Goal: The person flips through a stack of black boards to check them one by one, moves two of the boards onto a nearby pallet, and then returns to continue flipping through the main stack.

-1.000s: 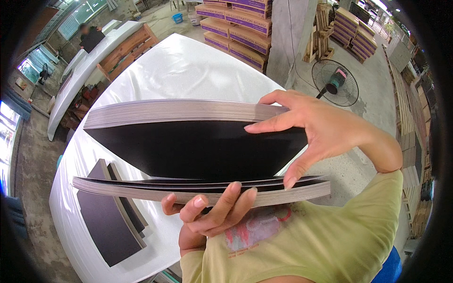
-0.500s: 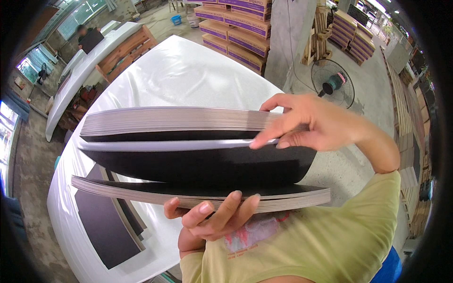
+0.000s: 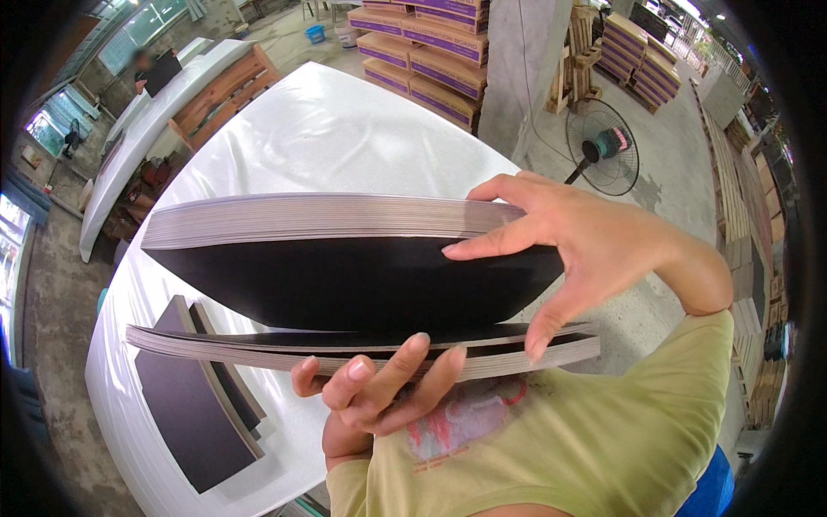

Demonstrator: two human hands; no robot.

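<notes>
My left hand (image 3: 383,379) supports a thin stack of black-faced boards (image 3: 215,348), its fingers curled up over the near grey edges. Behind it stands a thicker stack of boards (image 3: 336,217), grey edges up, with a black face (image 3: 362,280) toward me. My right hand (image 3: 577,246) spreads across the right end of both stacks. Its index fingertip rests on the black face, other fingers lie at the top edges, and the thumb reaches down to the near stack. Narrow gaps show between some of the near boards.
White sheeting covers the table (image 3: 319,129). More dark boards (image 3: 185,414) lie on its left side. Beyond are stacked cartons (image 3: 422,52), a concrete pillar (image 3: 521,86) and a floor fan (image 3: 603,146). Another person (image 3: 146,73) is at a far table holding a dark board.
The single light board edge that my right thumb and index finger pinched no longer shows between the stacks. My right thumb has swung down to the near stack, spreading that hand.
</notes>
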